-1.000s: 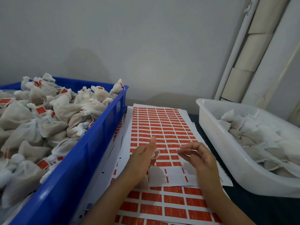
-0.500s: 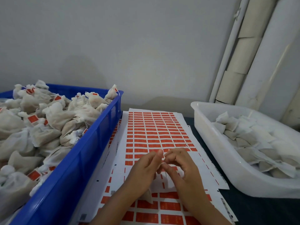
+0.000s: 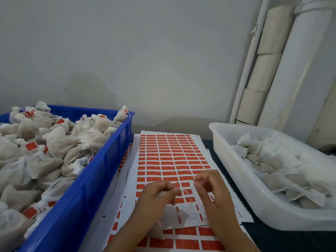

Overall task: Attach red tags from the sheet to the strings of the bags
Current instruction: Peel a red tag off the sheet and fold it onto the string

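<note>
Both hands work low over the near end of the tag sheet [image 3: 172, 160]. Left hand [image 3: 158, 197] has its fingers curled, pinching the string [image 3: 188, 199] near its upper end; a bag [image 3: 156, 231] seems to hang beneath that wrist, mostly hidden. Right hand [image 3: 209, 190] is curled too, thumb and forefinger pinched together near the string's far end; whether a red tag sits between them I cannot tell, too small and blurred. String sags in a loose loop onto the bare strip of the sheet where tags are already gone.

Sheet lies along the middle of the worktop, between the blue crate [image 3: 87, 179] at the left edge, heaped with tagged bags [image 3: 54, 142], and the white tub [image 3: 236, 170] at the right edge, holding untagged bags [image 3: 272, 170].

Notes on doing this well, as I judge it:
- keep the string taut between the two pinches, so the tag folds squarely over it
- fold the sticky halves evenly, string in the crease
- press firmly from the crease outward
- keep the slack loop off the unpeeled tags; it could snag a corner.
</note>
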### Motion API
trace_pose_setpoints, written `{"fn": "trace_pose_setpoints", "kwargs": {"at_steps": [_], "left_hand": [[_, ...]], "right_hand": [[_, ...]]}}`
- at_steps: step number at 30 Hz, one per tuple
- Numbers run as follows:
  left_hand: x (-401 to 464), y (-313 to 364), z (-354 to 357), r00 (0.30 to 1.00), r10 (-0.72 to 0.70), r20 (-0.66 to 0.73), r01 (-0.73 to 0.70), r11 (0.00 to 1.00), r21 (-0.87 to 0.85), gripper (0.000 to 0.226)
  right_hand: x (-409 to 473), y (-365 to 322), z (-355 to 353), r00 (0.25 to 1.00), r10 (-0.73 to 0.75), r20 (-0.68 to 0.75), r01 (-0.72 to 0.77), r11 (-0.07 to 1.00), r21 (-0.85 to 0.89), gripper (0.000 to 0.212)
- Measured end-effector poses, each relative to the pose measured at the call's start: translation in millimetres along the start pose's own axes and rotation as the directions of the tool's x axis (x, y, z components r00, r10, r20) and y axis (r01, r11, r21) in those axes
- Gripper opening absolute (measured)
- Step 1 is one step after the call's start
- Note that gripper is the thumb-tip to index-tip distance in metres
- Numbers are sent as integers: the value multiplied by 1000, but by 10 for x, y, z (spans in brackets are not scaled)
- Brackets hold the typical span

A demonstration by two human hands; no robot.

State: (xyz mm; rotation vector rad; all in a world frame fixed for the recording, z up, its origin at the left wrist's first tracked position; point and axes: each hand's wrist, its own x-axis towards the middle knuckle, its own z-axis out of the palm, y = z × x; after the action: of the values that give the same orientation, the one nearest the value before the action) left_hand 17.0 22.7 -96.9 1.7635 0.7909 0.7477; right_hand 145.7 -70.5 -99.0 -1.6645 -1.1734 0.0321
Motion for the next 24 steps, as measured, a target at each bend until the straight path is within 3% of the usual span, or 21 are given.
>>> {"fn": "trace_pose_setpoints", "kwargs": {"at_steps": [5, 10, 14, 20, 24], "left_hand": [[22, -1, -3, 986, -97, -135, 78, 987, -139, 14], [8, 56, 13, 969, -201, -143, 152, 943, -296, 11], [-15, 106, 12, 959, -259, -118, 193, 896, -401, 7], [-63, 141, 19, 977, -184, -107, 133, 920, -368, 7], [-75, 128, 32, 979, -163, -120, 117, 940, -321, 7]], "right_hand": [[14, 20, -32, 993, 96, -73, -90, 993, 78, 28], [16, 5, -10, 994, 96, -45, -95, 995, 25, 14], [15, -42, 8, 995, 95, -41, -93, 995, 42, 17], [4, -93, -29, 993, 94, -67, -86, 990, 112, 16], [0, -170, -83, 996, 78, -42, -71, 984, 161, 26]]}}
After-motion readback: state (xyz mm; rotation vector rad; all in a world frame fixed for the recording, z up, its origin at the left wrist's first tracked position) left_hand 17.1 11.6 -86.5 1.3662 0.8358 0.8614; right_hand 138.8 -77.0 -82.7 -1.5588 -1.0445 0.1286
